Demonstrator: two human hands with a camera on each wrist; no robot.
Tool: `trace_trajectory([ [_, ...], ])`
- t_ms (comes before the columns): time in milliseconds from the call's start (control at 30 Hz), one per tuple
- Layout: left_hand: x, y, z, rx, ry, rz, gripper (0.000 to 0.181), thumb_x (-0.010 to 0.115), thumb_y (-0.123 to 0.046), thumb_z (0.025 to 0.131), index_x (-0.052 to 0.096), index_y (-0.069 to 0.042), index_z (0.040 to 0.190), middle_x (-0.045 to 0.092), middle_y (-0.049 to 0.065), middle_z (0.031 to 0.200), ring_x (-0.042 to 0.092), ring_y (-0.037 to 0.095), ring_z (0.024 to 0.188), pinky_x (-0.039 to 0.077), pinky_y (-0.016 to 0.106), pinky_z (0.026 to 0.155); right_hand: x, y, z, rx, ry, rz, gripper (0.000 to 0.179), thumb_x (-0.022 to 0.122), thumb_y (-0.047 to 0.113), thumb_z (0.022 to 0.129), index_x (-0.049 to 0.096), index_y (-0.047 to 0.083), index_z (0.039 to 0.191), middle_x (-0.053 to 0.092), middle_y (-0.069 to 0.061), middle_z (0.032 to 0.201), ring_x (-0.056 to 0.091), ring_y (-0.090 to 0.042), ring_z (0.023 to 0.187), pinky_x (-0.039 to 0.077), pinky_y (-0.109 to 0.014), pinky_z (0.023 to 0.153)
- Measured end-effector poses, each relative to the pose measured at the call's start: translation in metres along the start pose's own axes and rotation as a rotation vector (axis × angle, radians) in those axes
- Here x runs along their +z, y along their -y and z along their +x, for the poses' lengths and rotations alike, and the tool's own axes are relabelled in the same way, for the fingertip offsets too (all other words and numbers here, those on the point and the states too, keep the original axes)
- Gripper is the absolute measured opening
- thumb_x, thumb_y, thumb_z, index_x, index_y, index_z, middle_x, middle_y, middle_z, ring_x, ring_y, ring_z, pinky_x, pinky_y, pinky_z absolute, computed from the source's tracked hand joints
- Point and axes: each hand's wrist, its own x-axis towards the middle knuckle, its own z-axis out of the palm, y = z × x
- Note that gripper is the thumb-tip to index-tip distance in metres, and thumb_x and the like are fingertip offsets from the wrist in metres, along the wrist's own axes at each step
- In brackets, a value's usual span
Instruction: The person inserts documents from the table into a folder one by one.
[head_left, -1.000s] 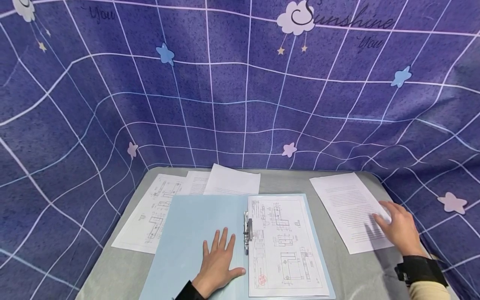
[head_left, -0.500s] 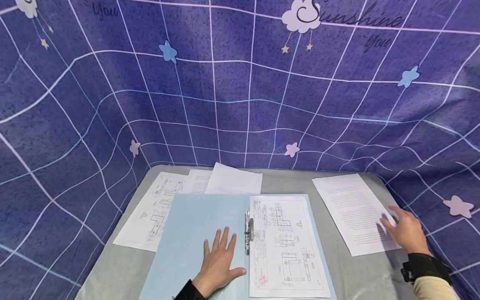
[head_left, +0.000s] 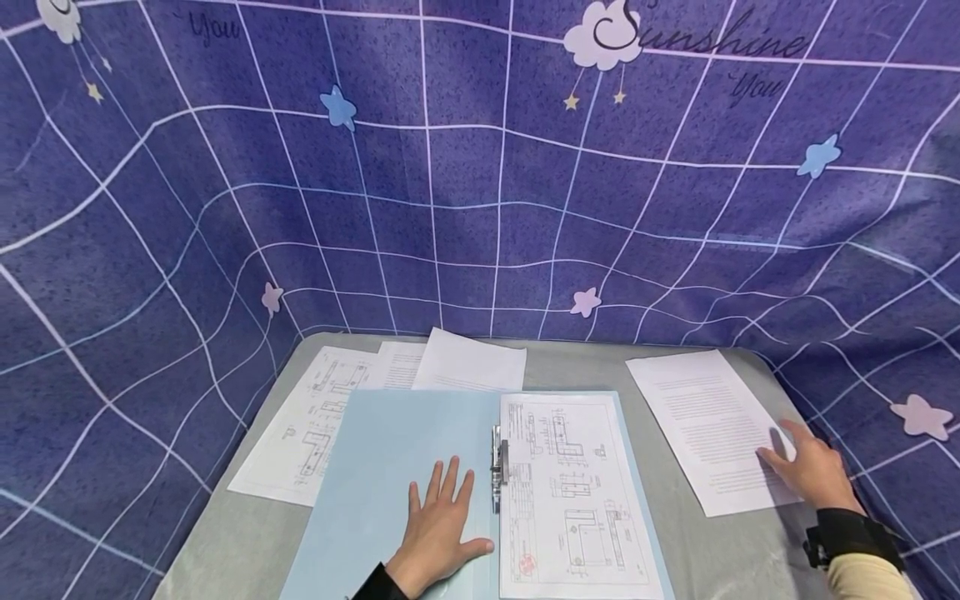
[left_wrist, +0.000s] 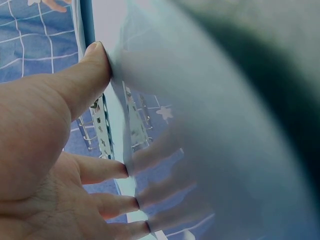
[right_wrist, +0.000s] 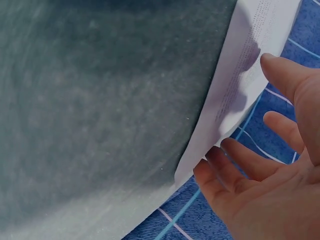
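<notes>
A light blue folder (head_left: 390,433) lies spread on the table, with a metal clip (head_left: 497,471) along its spine. My left hand (head_left: 438,529) rests on its left cover, fingers spread; in the left wrist view the fingertips meet the glossy cover. On the folder's right side sits a technical drawing (head_left: 585,492) with a red stamp. My right hand (head_left: 813,471) is at the lower right edge of a printed text sheet (head_left: 697,417). Seen from the right wrist, thumb and fingers stand apart, fingertips right at the paper's edge (right_wrist: 215,120).
Left of the folder lies another technical drawing (head_left: 292,454), partly under the cover. Behind the folder are a text page (head_left: 397,358) and a mostly blank-looking sheet (head_left: 472,362). A purple patterned cloth (head_left: 465,167) hangs around the grey table (head_left: 225,542).
My right hand has shifted slightly right and down along the text sheet's edge. My left hand stays on the folder cover. The head view has shifted a little.
</notes>
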Motion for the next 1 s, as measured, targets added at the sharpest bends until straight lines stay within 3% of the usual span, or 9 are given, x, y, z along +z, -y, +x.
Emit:
trace_trajectory([
  [367,0.001,0.002,0.000,0.001,-0.009,-0.003,0.102,0.075,-0.063,0.071,0.043,-0.001,0.146,0.023,0.026,0.156,0.014,0.048,0.144,0.010,0.079,0.100,0.001,0.003,-0.001,-0.018,0.007,-0.015,0.056,0.075,0.023,0.082,0.051,-0.007,0.122,0.053,-0.044,0.113,0.047,-0.068,0.096,0.036,-0.071,0.076],
  [567,0.003,0.001,-0.001,-0.011,0.010,-0.001,0.104,0.074,-0.065,0.071,0.042,-0.001,0.146,0.022,0.025,0.157,0.013,0.048,0.144,0.008,0.079,0.101,0.002,0.005,-0.004,-0.021,-0.044,0.015,0.052,0.076,0.017,0.078,0.055,-0.006,0.120,0.054,-0.043,0.111,0.049,-0.065,0.093,0.039,-0.068,0.072],
  [833,0.004,0.000,-0.001,-0.009,-0.004,-0.002,0.104,0.075,-0.065,0.070,0.043,-0.001,0.146,0.023,0.026,0.157,0.014,0.048,0.144,0.009,0.079,0.101,-0.007,0.009,-0.008,0.183,-0.050,0.067,0.050,0.066,0.015,0.086,0.051,-0.001,0.131,0.053,-0.040,0.118,0.049,-0.065,0.096,0.041,-0.065,0.063],
  [1000,0.001,-0.001,-0.001,-0.001,-0.006,-0.004,0.103,0.075,-0.064,0.070,0.043,-0.001,0.145,0.023,0.026,0.156,0.014,0.048,0.144,0.009,0.079,0.100,-0.012,0.011,-0.008,0.258,-0.057,0.081,0.040,0.062,0.017,0.089,0.058,-0.004,0.123,0.054,-0.040,0.116,0.051,-0.064,0.093,0.041,-0.061,0.060],
])
